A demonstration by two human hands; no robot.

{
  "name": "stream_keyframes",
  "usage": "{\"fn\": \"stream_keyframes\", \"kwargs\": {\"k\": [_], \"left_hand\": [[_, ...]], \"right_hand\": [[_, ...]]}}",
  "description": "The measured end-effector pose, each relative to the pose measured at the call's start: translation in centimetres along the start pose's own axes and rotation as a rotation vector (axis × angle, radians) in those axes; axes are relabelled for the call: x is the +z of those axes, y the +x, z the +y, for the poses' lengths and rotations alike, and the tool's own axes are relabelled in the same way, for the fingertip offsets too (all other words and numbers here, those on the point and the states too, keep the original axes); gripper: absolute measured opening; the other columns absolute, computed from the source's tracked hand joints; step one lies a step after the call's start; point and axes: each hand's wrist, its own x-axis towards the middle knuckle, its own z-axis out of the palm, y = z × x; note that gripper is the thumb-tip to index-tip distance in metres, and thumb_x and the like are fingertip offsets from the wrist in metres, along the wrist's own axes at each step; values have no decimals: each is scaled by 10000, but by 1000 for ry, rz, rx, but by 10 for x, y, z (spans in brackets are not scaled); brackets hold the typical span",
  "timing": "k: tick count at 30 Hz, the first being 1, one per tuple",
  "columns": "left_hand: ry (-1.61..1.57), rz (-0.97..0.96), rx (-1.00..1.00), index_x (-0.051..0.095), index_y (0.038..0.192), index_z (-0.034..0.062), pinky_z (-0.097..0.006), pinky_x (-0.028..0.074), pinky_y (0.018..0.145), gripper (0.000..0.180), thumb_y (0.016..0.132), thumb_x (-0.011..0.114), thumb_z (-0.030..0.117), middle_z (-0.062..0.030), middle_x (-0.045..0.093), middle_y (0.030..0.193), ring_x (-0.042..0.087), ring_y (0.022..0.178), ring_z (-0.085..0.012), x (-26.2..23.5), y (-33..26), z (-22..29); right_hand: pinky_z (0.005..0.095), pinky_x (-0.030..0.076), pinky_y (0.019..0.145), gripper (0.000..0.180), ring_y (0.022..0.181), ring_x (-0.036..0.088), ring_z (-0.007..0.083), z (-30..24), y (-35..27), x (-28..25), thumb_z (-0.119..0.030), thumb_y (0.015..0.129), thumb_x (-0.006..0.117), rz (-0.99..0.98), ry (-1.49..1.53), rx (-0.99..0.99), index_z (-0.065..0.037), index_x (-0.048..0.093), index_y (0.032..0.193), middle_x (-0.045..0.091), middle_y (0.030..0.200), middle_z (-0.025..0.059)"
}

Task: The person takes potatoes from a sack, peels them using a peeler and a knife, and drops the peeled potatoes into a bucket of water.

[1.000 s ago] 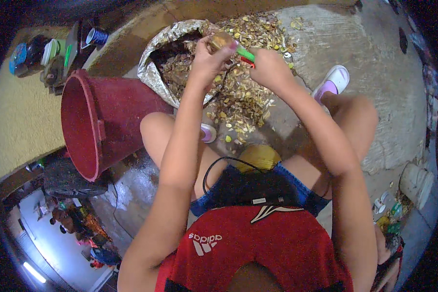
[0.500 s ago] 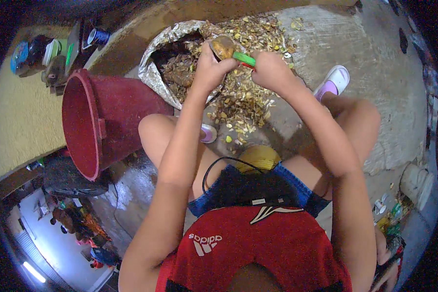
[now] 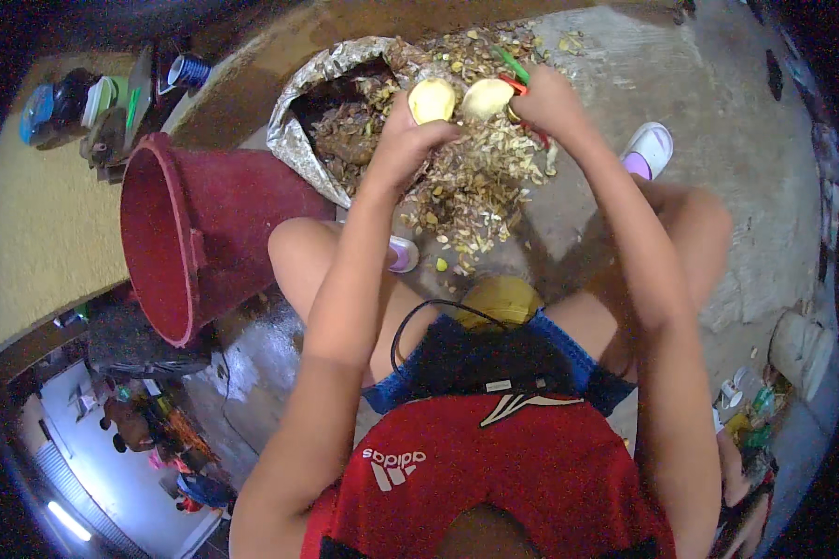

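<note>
My left hand [image 3: 403,144] is closed on a half of a potato-like vegetable [image 3: 432,101], its pale yellow cut face showing. Facing it is a second pale half [image 3: 488,98], right by the fingers of my right hand [image 3: 543,101]; whether those fingers touch it is unclear. My right hand is closed around a tool with green and red parts [image 3: 513,67], and its blade cannot be made out. Beneath both hands lies a heap of yellowish and brown peelings [image 3: 480,182]. An open silvery sack [image 3: 294,140] with brown, clumped contents lies beside my left hand.
A big dark red bucket [image 3: 242,205] lies tipped at the left. Behind it, a yellow ledge [image 3: 42,224] carries several containers. A yellow rounded object [image 3: 499,300] sits between my legs. Bottles and litter [image 3: 755,419] lie at the right; several people [image 3: 149,429] are far left.
The whole brown-yellow vegetable is now in two pale-faced halves. My right hand moved right and up, and the green tool tilted upward. My left hand moved slightly down.
</note>
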Motion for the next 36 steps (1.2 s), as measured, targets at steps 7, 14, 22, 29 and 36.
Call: {"fn": "stream_keyframes", "kwargs": {"k": [7,14,22,29,36], "left_hand": [[-283,-8,-37,433,1071,34,-282,449,586,426,659,539,55,-71,539,882,544,719,-179,-1,1,9],[-416,-62,-142,451,1052,36,-248,403,478,317,754,470,144,-89,548,852,524,659,-168,-10,2,4],[-409,-91,-119,452,1067,33,-260,428,527,354,729,502,123,-69,542,885,527,745,-158,-2,2,5],[-359,-131,-38,421,1055,72,-228,400,534,471,621,585,-7,-10,492,836,496,680,-112,-1,6,-4],[91,14,114,408,1008,16,-254,420,651,435,604,568,36,-40,508,864,499,738,-139,3,7,-11]], "right_hand": [[421,461,672,277,683,576,369,12,5,4,-176,568,543,-128,0,55,57,579,713,568,716,250],[411,432,578,191,618,553,359,-7,-19,-10,-92,600,505,-186,19,-84,16,538,753,552,649,223],[417,428,627,208,675,550,366,-11,-28,-18,-117,611,517,-160,-12,-122,20,546,765,554,694,231],[418,432,656,198,696,545,374,-12,-35,0,-84,603,508,-223,17,-159,20,545,766,554,696,225],[426,433,658,198,698,544,369,-34,-48,-4,-67,606,506,-295,34,-208,0,543,789,557,706,216]]}}
